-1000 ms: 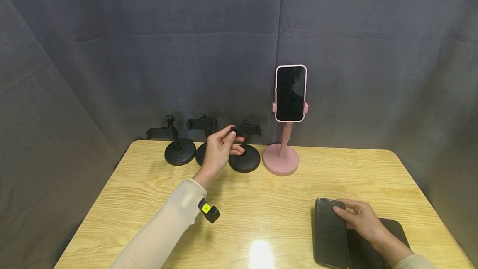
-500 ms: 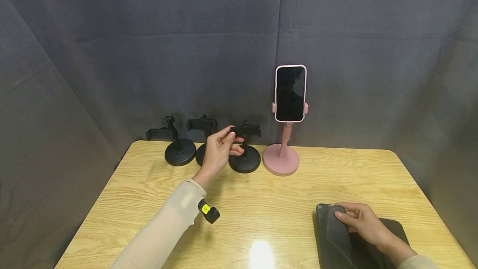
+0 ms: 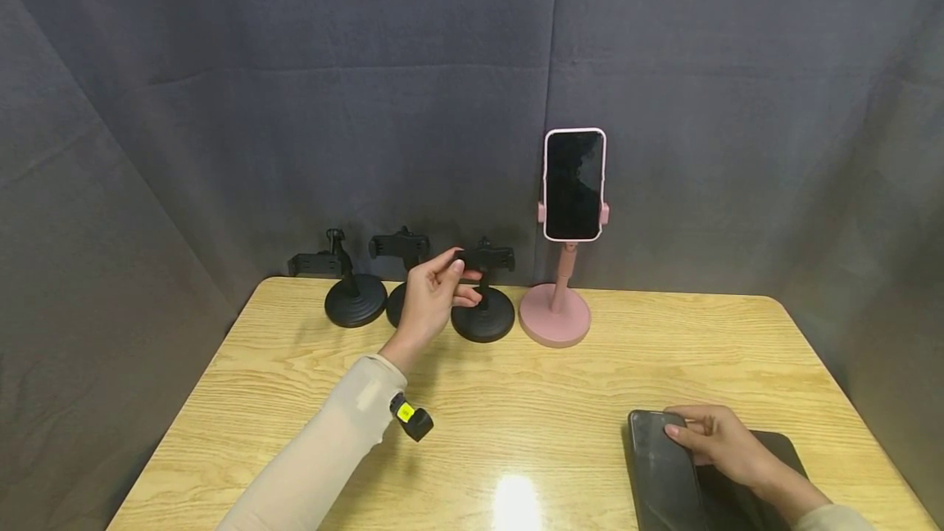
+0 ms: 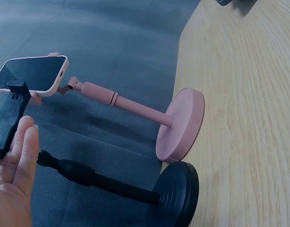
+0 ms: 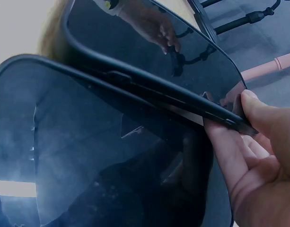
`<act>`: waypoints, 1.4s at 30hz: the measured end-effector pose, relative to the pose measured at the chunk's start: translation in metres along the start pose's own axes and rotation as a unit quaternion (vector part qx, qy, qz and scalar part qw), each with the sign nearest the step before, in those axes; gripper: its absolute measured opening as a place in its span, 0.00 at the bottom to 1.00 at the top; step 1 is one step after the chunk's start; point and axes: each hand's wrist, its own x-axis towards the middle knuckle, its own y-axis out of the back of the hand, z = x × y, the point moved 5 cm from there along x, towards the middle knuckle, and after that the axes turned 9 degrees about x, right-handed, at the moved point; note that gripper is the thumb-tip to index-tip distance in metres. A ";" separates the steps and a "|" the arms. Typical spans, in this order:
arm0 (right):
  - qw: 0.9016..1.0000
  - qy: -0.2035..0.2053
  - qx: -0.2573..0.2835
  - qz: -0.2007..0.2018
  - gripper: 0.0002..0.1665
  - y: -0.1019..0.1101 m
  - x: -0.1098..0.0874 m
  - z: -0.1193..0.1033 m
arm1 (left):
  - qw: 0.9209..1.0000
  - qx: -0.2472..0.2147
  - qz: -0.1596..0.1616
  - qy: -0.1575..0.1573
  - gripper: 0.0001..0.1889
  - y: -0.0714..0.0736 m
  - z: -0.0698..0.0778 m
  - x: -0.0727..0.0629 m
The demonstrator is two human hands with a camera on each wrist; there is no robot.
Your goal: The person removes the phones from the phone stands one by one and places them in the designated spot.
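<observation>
My left hand (image 3: pixel 431 297) pinches the left end of the clamp on a black phone stand (image 3: pixel 483 322), the one beside the pink stand. In the left wrist view that clamp (image 4: pixel 10 123) lies against the fingers, with part of it outside the frame. At the front right, my right hand (image 3: pixel 726 445) pinches a black phone (image 3: pixel 664 469) near its far right corner, thumb on the screen and fingers beneath. The phone tilts up off another dark, glossy slab like a phone or tablet (image 5: pixel 78 151), which lies partly hidden under the right hand and wrist.
A pink phone stand (image 3: pixel 555 318) holds an upright phone in a pink case (image 3: pixel 574 185). Two more black phone stands stand to the left, the leftmost (image 3: pixel 356 301) with its clamp turned aside. A dark grey curtain (image 3: pixel 369 105) hangs behind the wooden table (image 3: pixel 531 400).
My right hand has shifted slightly toward the table's front edge, tilting the black phone as it moves. My left hand stays on the clamp in the same place.
</observation>
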 end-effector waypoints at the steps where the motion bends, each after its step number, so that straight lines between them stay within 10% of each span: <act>1: 1.000 0.001 0.001 0.000 0.31 0.000 0.000 0.000 | 1.000 0.000 0.000 -0.001 0.21 0.000 0.001 0.000; 42: 0.968 0.010 -0.209 0.137 0.23 -0.004 0.012 -0.011 | 1.000 0.006 0.000 0.007 0.22 -0.001 -0.001 -0.001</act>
